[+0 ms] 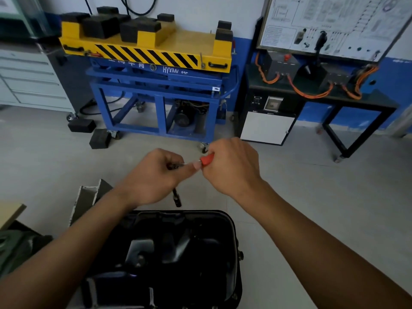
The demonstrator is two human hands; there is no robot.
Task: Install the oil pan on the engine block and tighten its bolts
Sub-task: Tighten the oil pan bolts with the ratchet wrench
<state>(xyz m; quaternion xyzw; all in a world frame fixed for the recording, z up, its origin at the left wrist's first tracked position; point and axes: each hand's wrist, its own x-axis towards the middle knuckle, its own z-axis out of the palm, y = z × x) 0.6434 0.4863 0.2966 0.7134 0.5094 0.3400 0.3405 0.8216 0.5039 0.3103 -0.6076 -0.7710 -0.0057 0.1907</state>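
My left hand (156,175) curls round a dark metal tool (177,198); my right hand (231,168) grips a red handle (207,159). The black oil pan (178,253) sits at 6 o'clock, below both hands.

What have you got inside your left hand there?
The left hand grips a dark metal tool: its lower end pokes out below, and its top reaches toward the red handle held by the right hand. The fingers cover the middle.
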